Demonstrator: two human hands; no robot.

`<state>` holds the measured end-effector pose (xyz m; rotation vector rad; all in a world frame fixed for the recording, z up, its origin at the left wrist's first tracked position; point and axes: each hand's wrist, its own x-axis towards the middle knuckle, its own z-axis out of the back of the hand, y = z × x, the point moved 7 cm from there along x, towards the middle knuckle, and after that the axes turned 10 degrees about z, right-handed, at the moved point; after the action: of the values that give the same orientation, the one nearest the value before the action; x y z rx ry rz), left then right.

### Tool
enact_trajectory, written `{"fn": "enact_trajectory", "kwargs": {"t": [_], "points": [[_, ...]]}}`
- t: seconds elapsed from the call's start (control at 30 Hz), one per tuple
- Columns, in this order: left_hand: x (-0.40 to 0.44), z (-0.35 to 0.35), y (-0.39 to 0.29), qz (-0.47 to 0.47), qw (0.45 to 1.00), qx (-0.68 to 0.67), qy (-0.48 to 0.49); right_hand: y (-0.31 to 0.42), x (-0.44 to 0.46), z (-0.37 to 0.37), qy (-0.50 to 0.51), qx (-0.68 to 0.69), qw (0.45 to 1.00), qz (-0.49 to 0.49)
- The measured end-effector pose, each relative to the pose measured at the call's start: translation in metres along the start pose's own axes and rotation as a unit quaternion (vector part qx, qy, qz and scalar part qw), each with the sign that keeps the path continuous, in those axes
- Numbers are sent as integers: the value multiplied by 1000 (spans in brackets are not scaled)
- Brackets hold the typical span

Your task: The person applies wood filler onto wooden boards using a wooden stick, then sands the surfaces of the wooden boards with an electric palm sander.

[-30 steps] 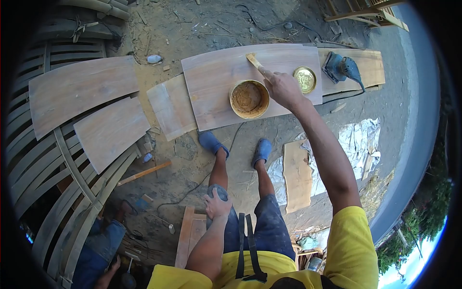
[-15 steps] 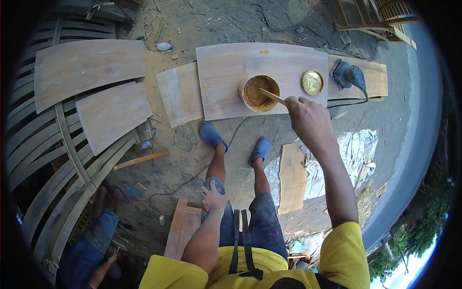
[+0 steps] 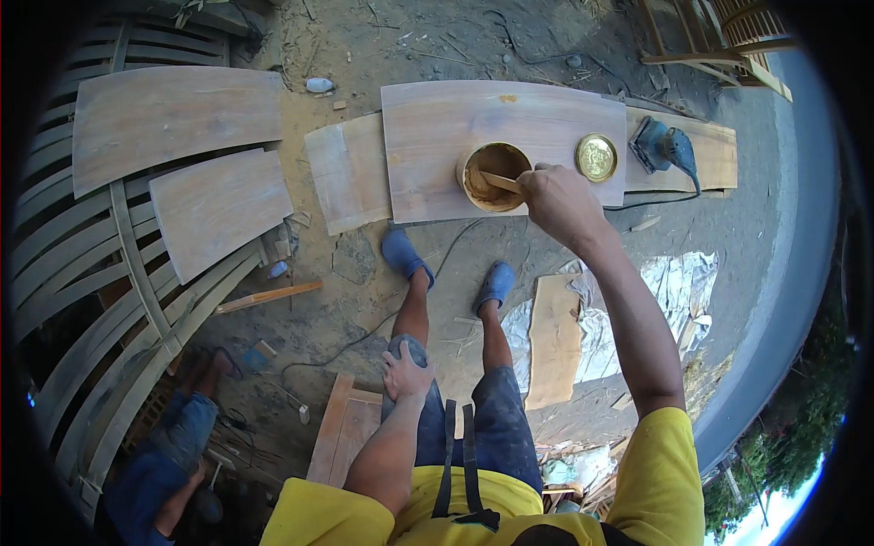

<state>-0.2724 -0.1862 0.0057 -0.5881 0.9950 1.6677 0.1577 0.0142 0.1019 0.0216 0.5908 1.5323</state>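
My right hand [image 3: 560, 202] is closed around a flat wooden stick [image 3: 501, 181], whose far end is down inside an open round tin [image 3: 463, 191]. Brown paste [image 3: 476, 182] coats the inside of the tin and clings to the stick. The tin stands on a wide, pale wooden board [image 3: 423, 155]. To its right on the same board lies a gold-coloured lid [image 3: 596, 157]. My left hand [image 3: 407, 371] rests on my bent knee with its fingers spread and nothing in it.
An electric sander [image 3: 660, 146] sits on another board at the right. Two loose boards [image 3: 177, 123] lie on a slatted wooden frame [image 3: 137, 264] at the left. A cable [image 3: 350, 350] crosses the dirt ground. Another person [image 3: 173, 446] is at the lower left.
My right hand has moved slightly left and up, closer to the tin. The stick now lies lower across the opening and carries more paste. My left hand stays on my knee.
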Motion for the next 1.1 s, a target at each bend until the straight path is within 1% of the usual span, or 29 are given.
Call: {"fn": "enact_trajectory", "kwargs": {"t": [0.03,0.1,0.13,0.17,0.23,0.37,0.43,0.47,0.5,0.53,0.57,0.63,0.67,0.7,0.77,0.83,0.87,0.9,0.93,1.0,1.1], "points": [[0,0,0,1,1000,2,3,-7,-4,0,1,0,1000,1],[1,-1,1,4,1000,4,6,-25,-13,-2,-3,179,982,-52],[1,-2,1,3,1000,8,2,-27,-16,-3,-5,223,973,-62],[2,-2,2,2,1000,12,-2,-28,-20,-2,-4,224,973,-62],[2,-1,1,5,1000,11,2,-30,-31,4,25,316,936,-153],[2,5,-1,12,1000,-1,19,-37,-47,7,12,342,924,-168],[2,7,-2,11,1000,-3,20,-38,-56,10,16,376,905,-197],[2,8,-2,11,1000,-5,22,-39,-60,12,15,376,905,-198],[2,7,-2,9,1000,-5,22,-40,-64,12,16,404,892,-203],[2,7,-1,5,1000,-1,11,-42,-68,12,15,431,878,-210],[3,7,-2,-1,1000,4,0,-46,-72,14,11,428,878,-214],[3,6,-2,-7,1000,7,-7,-59,-79,20,-90,510,825,-224],[4,6,-3,-6,1000,10,-14,-72,-82,17,-155,527,805,-223],[3,7,-6,-11,1000,11,-14,-83,-81,5,-159,525,805,-227],[3,10,-6,2,1000,5,-2,-108,-77,-9,-263,446,821,-239],[3,10,-7,1,1000,9,-3,-114,-62,-43,-273,440,818,-249],[3,10,-7,3,1000,9,-3,-110,-51,-49,-289,317,878,-212],[3,9,-7,3,1000,11,-5,-100,-41,-48,-300,188,920,-170],[3,7,-7,2,1000,16,-11,-93,-34,-51,-300,190,919,-172],[4,8,-7,3,1000,22,-18,-81,-22,-55,-278,122,933,-192],[3,8,-9,2,1000,14,0,-75,-8,-60,-260,114,936,-209]]}}
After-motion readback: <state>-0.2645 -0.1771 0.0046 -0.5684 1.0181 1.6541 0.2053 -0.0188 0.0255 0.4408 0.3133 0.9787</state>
